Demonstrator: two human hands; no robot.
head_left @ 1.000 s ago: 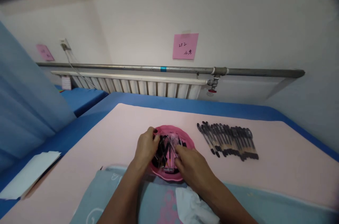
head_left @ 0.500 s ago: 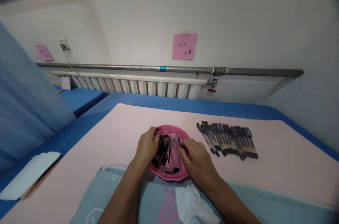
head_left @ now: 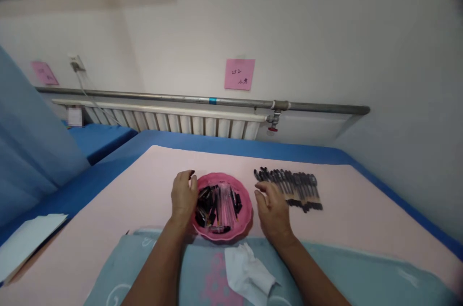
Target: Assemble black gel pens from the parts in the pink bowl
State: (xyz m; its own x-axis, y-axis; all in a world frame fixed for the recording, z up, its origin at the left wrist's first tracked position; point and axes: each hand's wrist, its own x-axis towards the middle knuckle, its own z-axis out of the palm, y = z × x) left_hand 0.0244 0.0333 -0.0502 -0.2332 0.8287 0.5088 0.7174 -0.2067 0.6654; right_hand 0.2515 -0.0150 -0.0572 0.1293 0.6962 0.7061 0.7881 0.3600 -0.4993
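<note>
A pink plate (head_left: pixel 248 213) holding several black and clear pen parts (head_left: pixel 217 200) sits on the pink mat in front of me. My left hand (head_left: pixel 182 198) is curled against the plate's left rim, thumb at the edge. On the mat just right of the plate lies my right hand (head_left: pixel 273 208), its fingers spread and holding nothing. Its fingertips nearly touch a row of several black pens (head_left: pixel 292 186) laid side by side.
A crumpled white tissue (head_left: pixel 248 272) lies on a teal cloth (head_left: pixel 343 267) near me. The pink mat (head_left: pixel 144 180) covers a blue table. White paper (head_left: pixel 25 243) lies at the left edge. A radiator (head_left: pixel 173 123), a pipe and a pink note (head_left: pixel 239 74) are on the wall.
My right hand has come out of the plate and moved right toward the pens. My left hand has slid from inside the plate to its left rim. The view has shifted.
</note>
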